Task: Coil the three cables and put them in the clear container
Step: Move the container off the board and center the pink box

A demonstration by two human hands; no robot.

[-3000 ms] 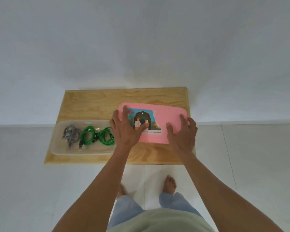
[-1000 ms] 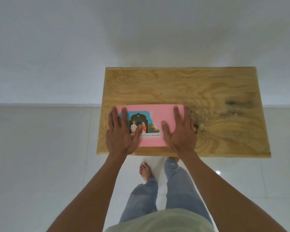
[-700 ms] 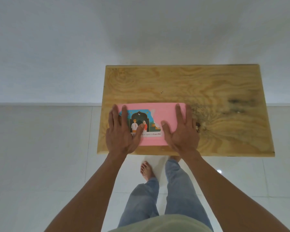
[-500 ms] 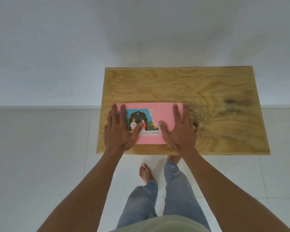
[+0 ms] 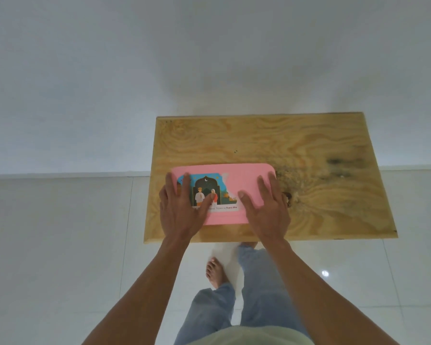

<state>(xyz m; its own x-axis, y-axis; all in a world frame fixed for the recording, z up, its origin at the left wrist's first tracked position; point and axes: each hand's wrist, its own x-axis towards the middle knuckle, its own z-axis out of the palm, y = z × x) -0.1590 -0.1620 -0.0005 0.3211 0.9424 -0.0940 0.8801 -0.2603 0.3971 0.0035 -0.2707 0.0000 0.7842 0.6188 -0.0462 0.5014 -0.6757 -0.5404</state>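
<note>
Both arms reach forward toward twelve o'clock, forearms bare. The left hand lies flat, palm down, fingers spread, thumb angled toward two o'clock. The right hand lies flat beside it, fingers splayed, thumb pointing toward ten o'clock

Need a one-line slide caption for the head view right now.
Both hands, left hand and right hand, flat on pink lid on wooden board.
</note>
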